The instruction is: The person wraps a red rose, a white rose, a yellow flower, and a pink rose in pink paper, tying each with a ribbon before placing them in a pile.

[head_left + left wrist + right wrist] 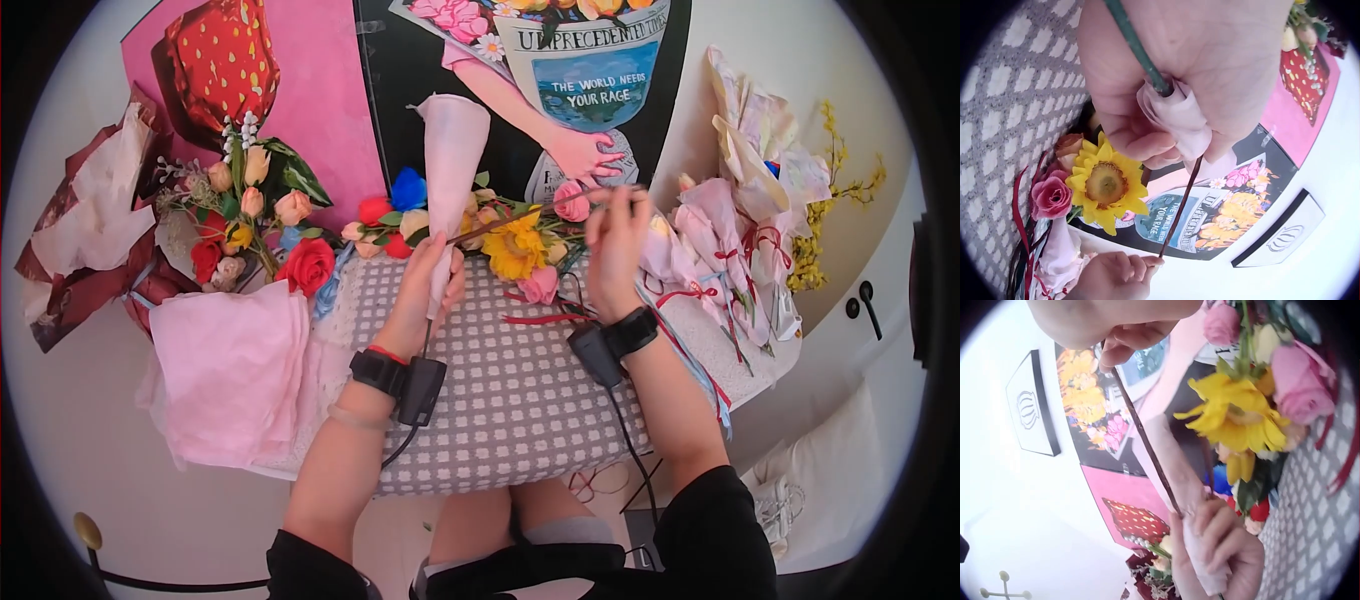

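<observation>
My left hand (pixel 425 285) grips the narrow lower end of a pale pink paper cone (pixel 457 140), which stands upright with its wide end up. A green stem (pixel 1137 50) comes out of the bottom of the wrapping. From that grip a thin dark red-brown ribbon (pixel 1141 428) runs taut to my right hand (pixel 615 250), whose thumb and fingertips pinch it. What the cone holds is hidden by the paper. Behind the ribbon lie a yellow sunflower (pixel 513 247) and a pink rose (pixel 540 284).
Stacked pink wrapping sheets (pixel 235 375) lie at the left, beside loose flowers and a dark red wrapped bouquet (pixel 90 235). At the right are several wrapped flowers (pixel 700 235) tied with red ribbon. A checked cloth (pixel 500 400) covers the table; painted boards (pixel 320 110) stand behind.
</observation>
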### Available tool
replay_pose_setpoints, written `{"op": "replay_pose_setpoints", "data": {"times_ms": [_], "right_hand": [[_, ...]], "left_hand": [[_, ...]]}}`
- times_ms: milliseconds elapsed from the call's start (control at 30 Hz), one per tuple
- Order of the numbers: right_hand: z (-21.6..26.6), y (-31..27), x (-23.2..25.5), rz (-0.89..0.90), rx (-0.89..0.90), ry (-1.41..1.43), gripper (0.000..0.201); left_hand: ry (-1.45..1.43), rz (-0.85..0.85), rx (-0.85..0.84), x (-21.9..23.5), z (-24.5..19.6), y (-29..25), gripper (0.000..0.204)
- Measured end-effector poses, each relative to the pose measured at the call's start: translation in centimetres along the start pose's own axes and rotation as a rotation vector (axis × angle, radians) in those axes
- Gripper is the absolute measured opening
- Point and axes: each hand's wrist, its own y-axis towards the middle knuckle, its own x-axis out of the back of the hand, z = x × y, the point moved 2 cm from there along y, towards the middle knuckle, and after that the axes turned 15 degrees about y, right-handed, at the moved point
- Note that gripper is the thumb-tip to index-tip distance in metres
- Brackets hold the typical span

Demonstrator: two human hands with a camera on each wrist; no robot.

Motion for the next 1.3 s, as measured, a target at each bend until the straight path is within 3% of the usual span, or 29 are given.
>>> {"op": "replay_pose_setpoints", "data": {"times_ms": [167,300,367,433,500,667,700,733,767,833,900,967,1100,1300], "right_hand": [[5.1,3.3,-1.0,-0.057,0.271,-0.107,0.018],[11.1,4.9,-4.4,0.202,0.362,-0.302,0.016],[15.2,5.4,-6.1,0.272,0.491,-0.212,0.014],[19.8,5.5,-7.1,0.259,0.423,-0.144,0.015],[23.3,5.3,-7.6,0.622,0.224,-0.194,0.016],[29.6,5.0,-6.0,0.424,0.249,-0.484,0.027],[30.2,4.9,-6.1,0.417,0.248,-0.499,0.027],[30.4,4.8,-6.2,0.467,0.215,-0.687,0.027],[30.4,4.6,-6.4,0.517,0.180,-0.870,0.026],[29.6,4.0,-6.6,0.503,0.103,-0.959,0.023],[27.3,4.1,-5.8,0.435,-0.008,-1.257,0.018],[24.5,4.8,-4.0,0.585,-0.126,-1.293,0.015],[17.2,6.3,1.5,0.604,-0.511,-1.213,0.012],[6.8,7.2,6.3,0.533,-0.669,-1.131,0.018]], "left_hand": [[0.003,-0.076,0.007,0.8,0.1,0.3,0.037],[-0.001,-0.070,-0.005,0.6,0.0,0.2,0.038],[-0.033,-0.080,0.009,0.7,0.2,0.3,0.038],[0.003,-0.087,0.014,0.9,0.1,0.1,0.038],[-0.056,-0.039,0.024,1.1,0.7,0.3,0.035],[-0.085,0.002,0.002,0.5,1.0,0.4,0.029],[-0.064,-0.017,0.007,0.4,0.9,0.3,0.028],[-0.061,-0.019,0.007,0.5,1.0,0.4,0.028],[-0.065,-0.014,0.011,0.4,1.1,0.4,0.028],[-0.056,-0.047,-0.018,0.5,1.1,0.5,0.028],[-0.048,-0.040,-0.019,0.7,1.2,0.6,0.028],[-0.040,-0.028,-0.023,0.6,1.1,0.6,0.027],[0.020,-0.087,-0.017,0.3,0.9,0.3,0.028],[0.099,-0.038,-0.019,0.1,0.6,0.1,0.029]]}}
